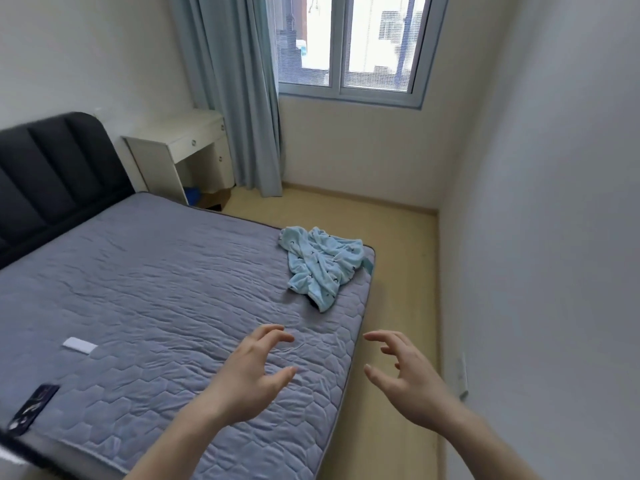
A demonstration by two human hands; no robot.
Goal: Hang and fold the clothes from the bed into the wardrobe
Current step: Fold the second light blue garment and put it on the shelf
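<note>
Both hands empty, fingers spread: L hand (247, 372) over bed (145, 292), R hand (403, 370) off edge. Blue garment (320, 266) crumpled at 12 o'clock.

1. One light-blue patterned garment (320, 268), crumpled near the mattress corner.
2. One bed (156, 289) with a grey quilted mattress.
3. One small white rectangular item (80, 345) and one dark phone-shaped object (34, 408) on the mattress.
4. Two bare hands, left hand (251, 379) and right hand (407, 375).
5. One white table (180, 140); one window (356, 46); one curtain (235, 91).

Daylight enters through the window (349, 46). Left of it hang blue curtains (235, 91); further left a white desk (183, 143); below, wooden floor (346, 209).
</note>
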